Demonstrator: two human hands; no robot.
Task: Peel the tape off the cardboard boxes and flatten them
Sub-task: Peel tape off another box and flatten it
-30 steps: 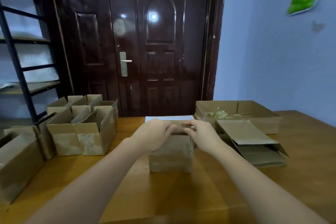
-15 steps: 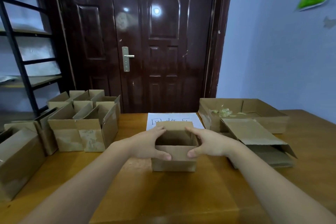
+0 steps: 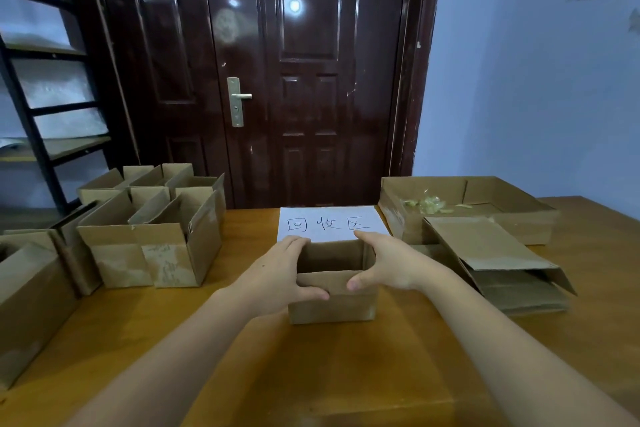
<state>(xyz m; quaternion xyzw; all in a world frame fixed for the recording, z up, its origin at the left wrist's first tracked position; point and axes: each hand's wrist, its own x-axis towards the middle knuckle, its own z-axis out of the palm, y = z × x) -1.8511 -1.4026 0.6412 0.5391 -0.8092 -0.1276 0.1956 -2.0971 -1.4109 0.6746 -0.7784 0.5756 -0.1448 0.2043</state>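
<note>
The small box [image 3: 332, 282], shut a second ago, is now opened at table [image 3: 346, 374] centre, gripped by the left hand [image 3: 277, 274] and right hand [image 3: 388, 263]; flattening seems next.

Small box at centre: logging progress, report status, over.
Left hand and right hand grip small box. Box open, upright, unflattened. Nothing in the way.

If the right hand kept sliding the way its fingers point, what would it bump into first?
The right hand grips the small box, fingers pointing away and a bit left. Straight on, it would probably reach the white paper lying just behind the box, then the door. Depth is hard to judge here.
</note>
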